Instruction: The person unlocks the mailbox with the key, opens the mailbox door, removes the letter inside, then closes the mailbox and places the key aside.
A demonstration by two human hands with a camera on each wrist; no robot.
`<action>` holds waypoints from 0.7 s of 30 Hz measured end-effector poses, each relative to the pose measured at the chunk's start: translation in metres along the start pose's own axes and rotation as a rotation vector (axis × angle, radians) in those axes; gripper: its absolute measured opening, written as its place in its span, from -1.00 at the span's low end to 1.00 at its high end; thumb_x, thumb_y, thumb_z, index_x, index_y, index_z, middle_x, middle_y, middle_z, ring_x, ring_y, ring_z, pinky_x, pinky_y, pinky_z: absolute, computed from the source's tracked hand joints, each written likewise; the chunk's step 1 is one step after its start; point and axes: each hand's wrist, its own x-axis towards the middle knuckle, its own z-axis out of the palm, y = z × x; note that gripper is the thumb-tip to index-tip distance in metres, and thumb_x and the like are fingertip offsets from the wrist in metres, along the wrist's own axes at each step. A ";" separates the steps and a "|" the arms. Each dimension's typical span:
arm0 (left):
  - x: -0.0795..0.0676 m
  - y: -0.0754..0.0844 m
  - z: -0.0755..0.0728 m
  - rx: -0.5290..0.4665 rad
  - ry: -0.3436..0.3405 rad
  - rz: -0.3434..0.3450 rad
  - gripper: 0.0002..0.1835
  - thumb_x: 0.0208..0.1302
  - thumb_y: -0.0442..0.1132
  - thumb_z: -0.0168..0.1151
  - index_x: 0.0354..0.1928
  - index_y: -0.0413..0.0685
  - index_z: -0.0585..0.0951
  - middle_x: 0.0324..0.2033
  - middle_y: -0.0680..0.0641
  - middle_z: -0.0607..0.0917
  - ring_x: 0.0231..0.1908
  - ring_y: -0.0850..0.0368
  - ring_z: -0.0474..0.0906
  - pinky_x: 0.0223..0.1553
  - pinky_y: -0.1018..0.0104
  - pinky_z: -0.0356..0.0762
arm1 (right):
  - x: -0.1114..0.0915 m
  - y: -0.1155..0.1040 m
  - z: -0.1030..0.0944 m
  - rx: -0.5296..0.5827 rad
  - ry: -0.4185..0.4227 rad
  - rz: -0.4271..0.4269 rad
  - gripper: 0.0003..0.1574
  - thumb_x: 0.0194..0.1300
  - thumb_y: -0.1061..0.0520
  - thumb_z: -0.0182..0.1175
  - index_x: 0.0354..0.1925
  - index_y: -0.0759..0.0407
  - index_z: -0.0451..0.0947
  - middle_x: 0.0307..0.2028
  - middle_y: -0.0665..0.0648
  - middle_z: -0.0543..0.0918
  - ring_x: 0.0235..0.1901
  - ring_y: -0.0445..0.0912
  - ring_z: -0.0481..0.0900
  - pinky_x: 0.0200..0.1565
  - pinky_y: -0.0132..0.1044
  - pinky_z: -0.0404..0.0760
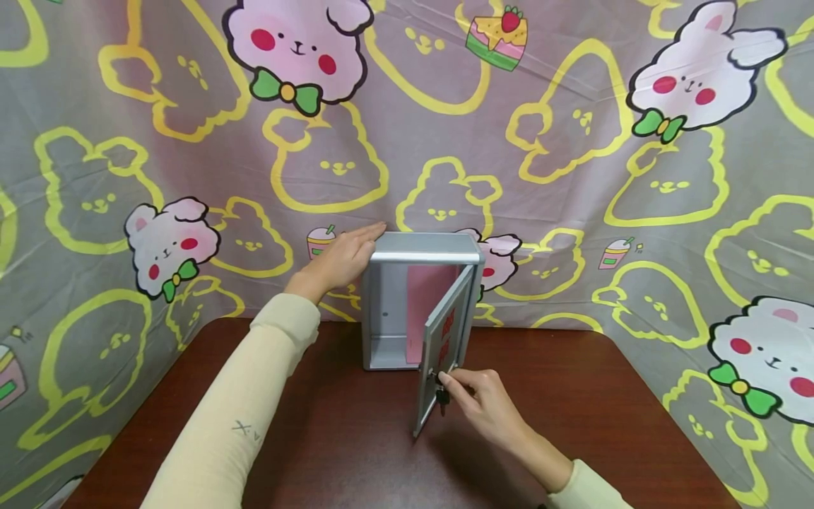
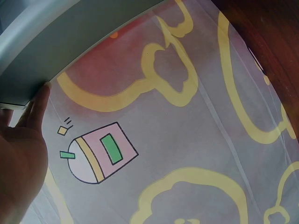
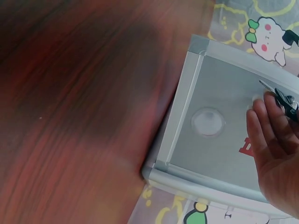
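A grey metal lockable box (image 1: 427, 243) stands upright on the table, its hinged door (image 1: 434, 350) swung outward from the right side. Inside, a pink sheet (image 1: 415, 311) stands against the back, partly hidden by the door. My left hand (image 1: 340, 260) rests with extended fingers on the box's upper left corner; the left wrist view shows fingertips (image 2: 42, 100) against the casing. At the door's lock, my right hand (image 1: 488, 404) pinches a key between thumb and forefinger, while another dark key (image 1: 442, 398) hangs below. Red lettering and a round clear disc (image 3: 208, 122) mark the door's front.
The dark reddish wooden table (image 1: 343, 431) extends around the box. Close behind it hangs a grey-pink cloth (image 1: 439, 134) printed with cartoon animals, which also encloses both sides.
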 end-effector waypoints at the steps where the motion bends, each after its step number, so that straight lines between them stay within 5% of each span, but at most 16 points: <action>1: 0.000 0.000 0.000 0.001 0.001 -0.001 -0.41 0.59 -0.15 -0.38 0.54 -0.16 0.28 0.53 -0.10 0.29 0.53 -0.01 0.15 0.54 0.11 0.06 | -0.001 0.000 -0.001 0.004 0.001 -0.001 -0.71 0.50 0.17 0.20 -0.41 -0.05 0.67 -0.57 -0.21 0.50 -0.57 -0.39 0.34 -0.59 -0.47 0.43; 21: 0.000 0.001 -0.001 0.002 -0.002 -0.012 -0.40 0.59 -0.13 -0.39 0.54 -0.17 0.28 0.53 -0.10 0.29 0.54 -0.03 0.13 0.54 0.09 0.06 | -0.014 0.009 -0.014 0.033 0.011 0.001 -0.76 0.47 0.27 0.20 -0.28 0.06 0.77 -0.40 -0.16 0.74 -0.43 -0.33 0.56 -0.42 -0.36 0.63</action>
